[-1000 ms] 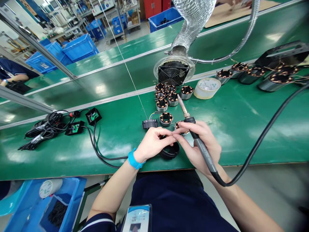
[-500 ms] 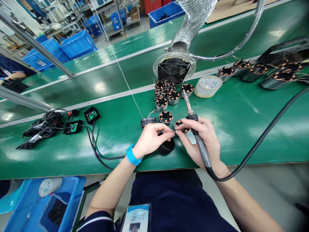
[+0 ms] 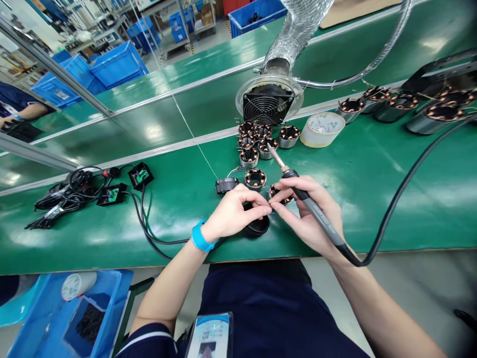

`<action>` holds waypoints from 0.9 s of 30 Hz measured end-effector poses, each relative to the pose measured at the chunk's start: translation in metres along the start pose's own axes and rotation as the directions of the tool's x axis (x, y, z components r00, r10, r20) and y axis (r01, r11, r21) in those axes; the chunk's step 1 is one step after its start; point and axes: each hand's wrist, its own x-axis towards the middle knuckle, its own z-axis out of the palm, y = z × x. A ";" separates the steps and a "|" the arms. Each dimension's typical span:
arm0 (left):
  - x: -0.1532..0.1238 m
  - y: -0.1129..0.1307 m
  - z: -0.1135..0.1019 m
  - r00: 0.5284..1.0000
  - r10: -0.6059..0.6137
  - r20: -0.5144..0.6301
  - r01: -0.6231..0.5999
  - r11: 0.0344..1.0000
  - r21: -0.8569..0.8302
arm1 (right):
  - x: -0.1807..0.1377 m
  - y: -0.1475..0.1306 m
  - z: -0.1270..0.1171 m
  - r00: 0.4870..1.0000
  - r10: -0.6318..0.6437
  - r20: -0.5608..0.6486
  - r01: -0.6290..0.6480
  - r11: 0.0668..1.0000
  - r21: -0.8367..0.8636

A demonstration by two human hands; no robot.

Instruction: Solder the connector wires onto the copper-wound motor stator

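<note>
Green tabletop spans the view; both forearms reach over its near edge, and a metal rail borders its far side. Open surface lies to either side of the hands, the right stretch crossed by a thick black cord. The left hand has thumb and forefinger closed together, their tips meeting those of the right hand; whatever is pinched there is too small to make out. The right fingers also hold a soldering iron, slanting with its metal tip away from the person. A round black housing sits by the left fingertips, partly hidden, and a copper-wound ring just beyond the right fingers. Farther back, copper-wound cores crowd before a black fan, with a white roll to its right. Well to the left lie coiled black cables.
</note>
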 end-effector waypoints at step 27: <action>0.002 0.000 0.006 0.994 -0.071 -0.082 0.069 0.997 -0.025 | 0.000 0.002 -0.013 0.967 -0.139 0.214 0.172 0.974 -0.144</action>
